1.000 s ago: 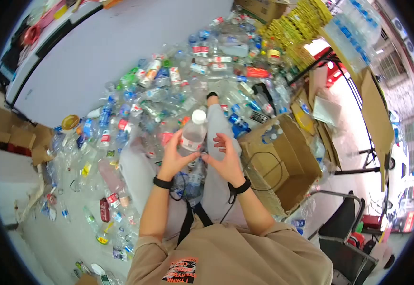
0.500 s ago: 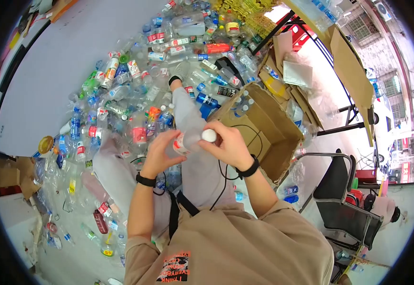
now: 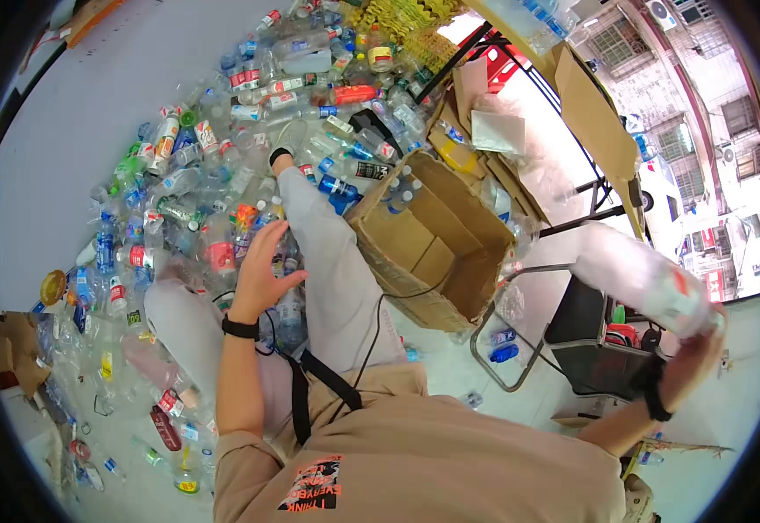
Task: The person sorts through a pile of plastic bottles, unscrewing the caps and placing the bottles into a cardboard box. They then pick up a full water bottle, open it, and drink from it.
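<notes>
At the near right, right hand [image 3: 699, 342]: closed round one end of a large clear bottle [image 3: 637, 275]; swung away from the other hand, out past the carton, and now bearing the load alone.
Bottle: no longer held between two hands over the lap; now tilted in the air at the right, in front of the chair in this view, blurred as if in motion; too smeared to tell whether capped or not.
Left hand [image 3: 262, 275]: open and empty, with thumb spread from fingers; left behind above the near part of the heap, beside the seated person's right leg [image 3: 332, 253].
Hold: changed from two-handed to one-handed; left hand free of the bottle, right hand fully occupied.
Carton [image 3: 390, 261]: standing open just right of the right leg; holding a few small bottles [image 3: 402, 193] at the far left corner; not touched by either hand.
Heap of bottles [image 3: 221, 254]: spread over the floor at left and far centre, reaching round both legs; mixed clear, green and blue, with red, white and yellow labels.
Chair [image 3: 576, 318]: dark with a metal frame, to the right of the carton.
Cardboard sheets [image 3: 511, 187]: leaning beyond the carton, at the far right.
</notes>
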Demonstrator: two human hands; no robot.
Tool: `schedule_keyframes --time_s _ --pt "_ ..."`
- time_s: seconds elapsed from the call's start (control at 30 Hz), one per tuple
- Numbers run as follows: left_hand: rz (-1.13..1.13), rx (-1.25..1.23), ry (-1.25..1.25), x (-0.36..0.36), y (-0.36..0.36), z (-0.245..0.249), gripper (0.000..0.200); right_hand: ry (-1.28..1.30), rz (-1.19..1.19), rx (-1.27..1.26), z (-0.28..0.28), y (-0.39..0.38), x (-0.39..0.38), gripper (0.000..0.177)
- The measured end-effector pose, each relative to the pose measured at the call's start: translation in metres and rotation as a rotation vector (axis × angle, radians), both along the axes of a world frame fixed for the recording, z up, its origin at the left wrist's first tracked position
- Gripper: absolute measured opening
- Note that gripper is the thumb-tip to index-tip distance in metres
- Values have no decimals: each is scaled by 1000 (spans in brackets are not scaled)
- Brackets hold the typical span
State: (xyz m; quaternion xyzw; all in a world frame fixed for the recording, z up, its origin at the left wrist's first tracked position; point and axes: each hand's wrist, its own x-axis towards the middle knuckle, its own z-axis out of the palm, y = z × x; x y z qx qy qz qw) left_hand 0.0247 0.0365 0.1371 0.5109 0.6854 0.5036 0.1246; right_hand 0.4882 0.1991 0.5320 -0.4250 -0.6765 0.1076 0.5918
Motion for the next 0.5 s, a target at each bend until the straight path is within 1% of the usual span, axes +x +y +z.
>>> schedule_keyframes --time_s 0.03,0.1,0.13,0.17,0.23,0.3,0.33,0.37,0.4,0.43,0.5 --pt "5 -3 22 -1 -1 1 82 28 -40 61 20 -6 7 39" --pt "7 4 13 -2 -3 1 81 85 -117 64 56 -7 42 42" --pt "7 7 7 -3 -4 1 81 59 -101 42 73 -2 78 43" --pt "14 11 5 -3 -6 2 81 56 -95 46 84 2 95 43" --pt "33 -8 8 -6 -11 2 79 5 -274 77 96 7 103 40" --pt "61 -7 4 -6 -18 5 78 8 -312 116 104 11 116 37" --pt "84 -14 -3 -7 -20 6 77 -43 -353 81 108 11 127 36" --pt "88 -4 -1 -9 -20 6 77 -95 -393 46 111 15 136 36" --pt "101 -5 -13 -11 -22 4 76 -88 -385 110 100 23 130 33" --pt "113 -11 -25 -11 -23 3 76 -234 -387 -9 93 28 143 37" --pt "117 -9 -31 -12 -23 3 76 -322 -360 -170 54 60 157 33"
